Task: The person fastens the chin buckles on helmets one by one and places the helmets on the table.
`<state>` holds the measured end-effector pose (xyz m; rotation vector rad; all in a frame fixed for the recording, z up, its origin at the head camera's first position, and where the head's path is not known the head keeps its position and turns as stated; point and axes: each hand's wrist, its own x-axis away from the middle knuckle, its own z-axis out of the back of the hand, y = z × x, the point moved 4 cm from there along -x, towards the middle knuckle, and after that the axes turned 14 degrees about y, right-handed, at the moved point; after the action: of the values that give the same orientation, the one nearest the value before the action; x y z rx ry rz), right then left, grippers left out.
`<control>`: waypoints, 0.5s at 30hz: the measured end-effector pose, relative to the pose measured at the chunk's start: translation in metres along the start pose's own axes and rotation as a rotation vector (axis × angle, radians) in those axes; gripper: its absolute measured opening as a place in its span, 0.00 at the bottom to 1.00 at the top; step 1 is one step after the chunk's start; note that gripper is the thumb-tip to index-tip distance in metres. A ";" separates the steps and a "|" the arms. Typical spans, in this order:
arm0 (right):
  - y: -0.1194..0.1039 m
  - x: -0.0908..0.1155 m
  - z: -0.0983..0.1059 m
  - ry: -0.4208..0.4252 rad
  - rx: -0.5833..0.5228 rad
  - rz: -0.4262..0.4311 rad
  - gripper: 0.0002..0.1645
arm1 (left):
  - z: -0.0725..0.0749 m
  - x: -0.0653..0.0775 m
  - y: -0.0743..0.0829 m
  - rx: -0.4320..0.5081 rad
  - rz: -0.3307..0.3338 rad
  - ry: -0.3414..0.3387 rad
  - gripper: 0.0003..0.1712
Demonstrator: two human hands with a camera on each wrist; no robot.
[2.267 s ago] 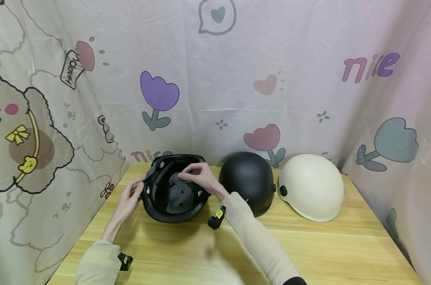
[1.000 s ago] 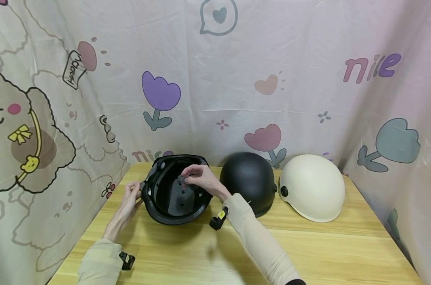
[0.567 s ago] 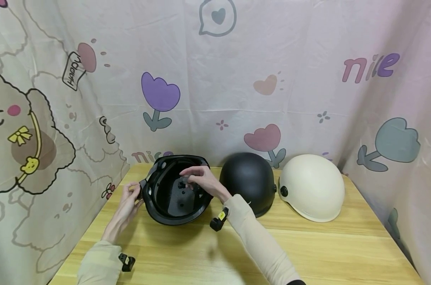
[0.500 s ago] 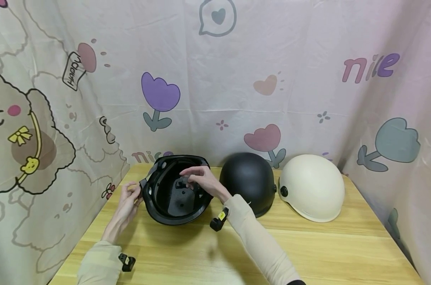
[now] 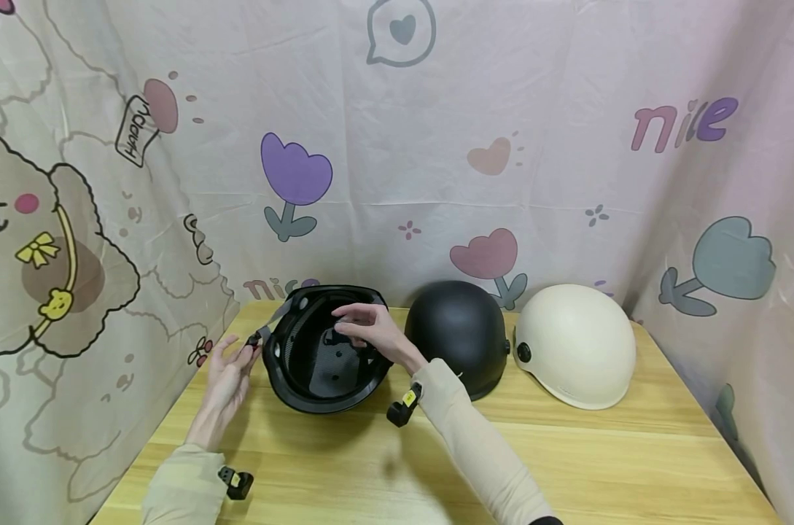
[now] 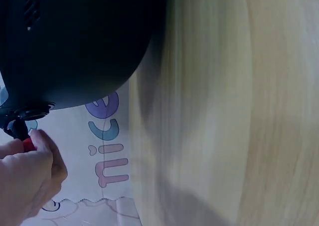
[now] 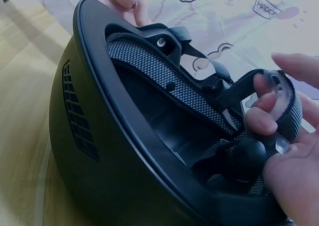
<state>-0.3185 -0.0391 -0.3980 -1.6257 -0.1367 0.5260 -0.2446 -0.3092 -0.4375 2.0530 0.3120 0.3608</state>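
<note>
A black helmet (image 5: 318, 405) lies upturned on the table, its padded inside facing up. At its left side, my left hand (image 5: 227, 378) pinches a small black and red buckle (image 6: 28, 144) at the end of a strap (image 5: 278, 313) stretched from the rim. Over the helmet's opening is my right hand (image 5: 373, 332), its palm turned inward. In the right wrist view its fingers are curled round a dark chin strap (image 7: 238, 93) with a clear plastic piece (image 7: 279, 94) on it. A round black knob (image 7: 249, 159) sits just below those fingers.
Right of the upturned helmet stand a second black helmet (image 5: 454, 339) and a cream helmet (image 5: 575, 346), both dome up. The wooden table (image 5: 397, 467) ends at a patterned cloth (image 5: 383, 131) hung behind and at the sides.
My left hand has drawn left from the rim, and the strap with its buckle now shows pulled out. My right hand stays over the opening with small finger shifts.
</note>
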 end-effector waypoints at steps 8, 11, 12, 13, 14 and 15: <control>-0.001 0.002 0.001 0.008 -0.011 -0.022 0.19 | -0.001 0.000 0.003 0.079 -0.091 0.205 0.21; 0.000 0.002 0.001 -0.010 -0.005 -0.013 0.19 | -0.003 0.000 0.005 0.130 -0.169 0.243 0.19; 0.000 0.001 0.001 -0.018 -0.005 -0.007 0.20 | -0.004 0.000 0.006 0.157 -0.196 0.245 0.18; 0.000 0.001 0.001 -0.027 -0.002 -0.001 0.20 | -0.006 0.000 0.007 0.178 -0.226 0.243 0.18; 0.000 0.002 0.001 -0.035 0.000 0.003 0.20 | -0.007 0.000 0.008 0.207 -0.249 0.237 0.17; 0.000 0.002 0.001 -0.043 0.000 0.008 0.21 | -0.009 0.001 0.008 0.229 -0.273 0.233 0.17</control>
<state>-0.3174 -0.0378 -0.3988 -1.6159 -0.1618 0.5676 -0.2468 -0.3060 -0.4262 2.1559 0.7981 0.4105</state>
